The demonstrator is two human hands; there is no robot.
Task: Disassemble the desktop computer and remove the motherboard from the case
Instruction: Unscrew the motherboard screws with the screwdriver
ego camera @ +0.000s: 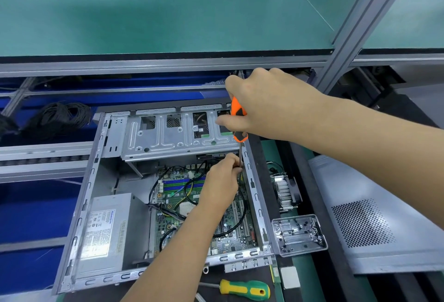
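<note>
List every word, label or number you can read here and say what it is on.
None can be read with confidence.
Power supply label: blue brand word, fine print and a barcode, all too blurred.
Motherboard markings: too small.
Drive cage stickers: illegible.

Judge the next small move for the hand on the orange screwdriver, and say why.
Probably turn the orange screwdriver to loosen a screw. The right hand grips its handle, with the shaft pointing down at the motherboard by the case wall. The left hand pinches the shaft near the tip, steadying it. The tip and screw are hidden, so seating cannot be confirmed.
</note>
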